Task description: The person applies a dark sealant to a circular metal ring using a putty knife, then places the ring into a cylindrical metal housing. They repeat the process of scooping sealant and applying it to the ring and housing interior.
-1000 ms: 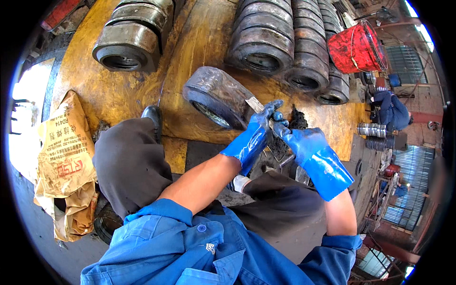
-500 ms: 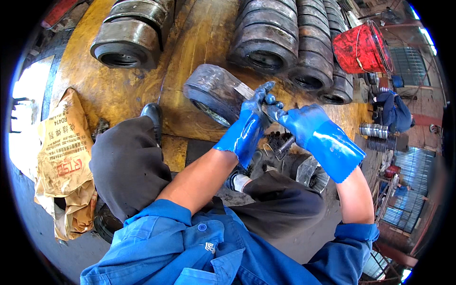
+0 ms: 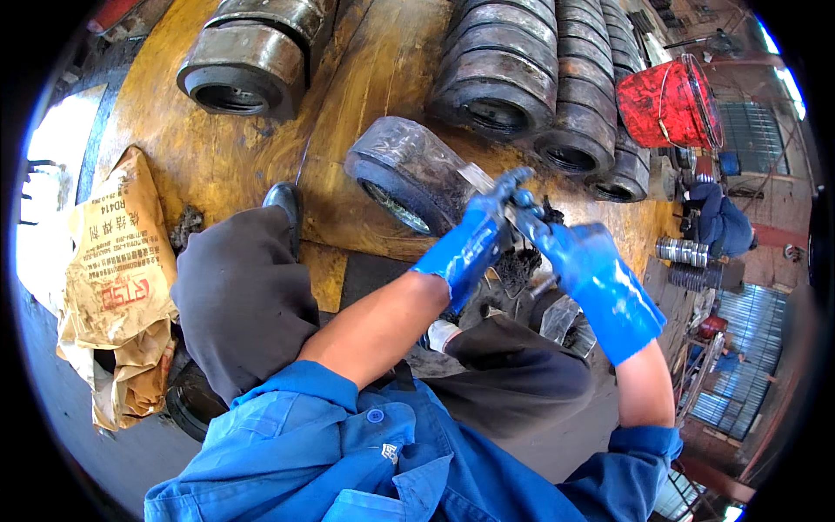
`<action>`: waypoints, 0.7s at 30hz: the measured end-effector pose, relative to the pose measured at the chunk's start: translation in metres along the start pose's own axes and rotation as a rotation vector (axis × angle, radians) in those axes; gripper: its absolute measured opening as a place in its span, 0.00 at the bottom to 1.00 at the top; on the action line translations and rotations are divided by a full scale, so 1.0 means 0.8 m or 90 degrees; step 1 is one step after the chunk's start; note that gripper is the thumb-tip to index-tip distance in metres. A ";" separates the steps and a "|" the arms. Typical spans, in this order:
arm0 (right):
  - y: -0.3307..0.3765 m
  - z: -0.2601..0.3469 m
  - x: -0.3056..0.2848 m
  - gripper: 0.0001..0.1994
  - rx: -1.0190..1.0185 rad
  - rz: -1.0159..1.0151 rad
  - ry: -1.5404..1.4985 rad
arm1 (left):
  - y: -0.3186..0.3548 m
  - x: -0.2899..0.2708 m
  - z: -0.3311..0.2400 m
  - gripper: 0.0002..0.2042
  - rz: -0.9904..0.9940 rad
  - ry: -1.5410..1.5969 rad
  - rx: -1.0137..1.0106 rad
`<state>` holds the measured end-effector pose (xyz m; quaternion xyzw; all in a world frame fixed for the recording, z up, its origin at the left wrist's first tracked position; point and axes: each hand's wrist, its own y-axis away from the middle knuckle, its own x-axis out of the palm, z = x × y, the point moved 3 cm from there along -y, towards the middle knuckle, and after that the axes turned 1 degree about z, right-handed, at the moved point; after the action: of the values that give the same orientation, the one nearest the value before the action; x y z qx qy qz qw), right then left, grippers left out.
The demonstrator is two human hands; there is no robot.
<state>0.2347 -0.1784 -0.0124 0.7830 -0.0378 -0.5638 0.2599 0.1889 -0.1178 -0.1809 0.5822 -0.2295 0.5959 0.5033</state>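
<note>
My left hand [image 3: 489, 224], in a blue rubber glove, is closed around a flat metal strip [image 3: 476, 177] whose pale end sticks out past the fingers. My right hand [image 3: 576, 252], gloved alike, grips the same strip lower down, close against the left hand; I cannot tell the strip's exact kind. Just left of its end, a thick dark metal ring with flattened sides [image 3: 409, 165] stands tilted on the yellow, stained plate [image 3: 348, 96]. Dark clumps of grime [image 3: 520, 268] lie below my hands, partly hidden by the gloves.
Rows of similar metal rings [image 3: 496, 87] line the far side, with another block of rings [image 3: 248, 65] at far left. A red bucket [image 3: 661, 103] stands at right. A brown paper sack [image 3: 117, 287] lies left of my knee. Another person [image 3: 722, 217] crouches at far right.
My hands have shifted slightly right, still around the strip, and the right hand has come closer to the left. The view has moved slightly; the ring keeps its place on the plate.
</note>
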 end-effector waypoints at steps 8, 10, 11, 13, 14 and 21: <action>-0.006 -0.008 -0.014 0.27 0.007 0.053 -0.101 | -0.022 -0.021 0.012 0.20 0.022 -0.027 0.015; -0.025 -0.010 -0.020 0.27 -0.002 0.062 -0.087 | -0.023 -0.017 -0.010 0.19 -0.011 -0.055 0.040; -0.037 -0.009 -0.027 0.26 0.006 0.099 -0.078 | -0.022 -0.016 -0.021 0.18 -0.014 -0.056 0.053; -0.063 -0.010 -0.036 0.26 -0.009 0.116 -0.058 | -0.025 -0.007 -0.049 0.16 -0.036 0.015 0.048; -0.071 -0.013 -0.034 0.29 -0.038 0.053 -0.081 | -0.028 -0.005 -0.060 0.16 -0.020 0.001 0.074; -0.068 -0.003 -0.029 0.28 -0.045 -0.071 -0.026 | -0.018 0.009 -0.076 0.16 0.043 0.020 0.084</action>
<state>0.2158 -0.1227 -0.0165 0.7628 0.0206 -0.5941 0.2546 0.1747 -0.0574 -0.1919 0.5964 -0.2011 0.6353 0.4474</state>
